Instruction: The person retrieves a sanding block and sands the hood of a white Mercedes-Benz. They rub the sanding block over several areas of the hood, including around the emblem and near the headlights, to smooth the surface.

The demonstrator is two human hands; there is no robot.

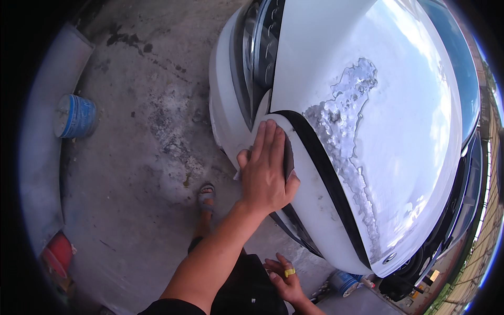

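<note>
My left hand (266, 168) lies on the white front bumper (310, 189) of a car, just below the hood's corner. Beneath the fingers it holds a dark grey sheet that looks like sandpaper (289, 157); its edges stick out beside the thumb and little finger. Most of the sheet is hidden under the palm. Low in front of my body, my right hand (287, 281) hangs with loosely bent, parted fingers and nothing visible in it. A yellow band (290, 272) circles one of its fingers. On the white hood (404, 131) runs an irregular, wet-looking rippled patch (349, 115).
A dark headlight (265, 52) sits beside the hood, and a black strip (315, 152) parts hood from bumper. At the left stands a blue bucket (79, 115), with a red object (59, 254) nearer. Another blue bucket (345, 283) is below the bumper. My sandalled foot (207, 196) rests on concrete.
</note>
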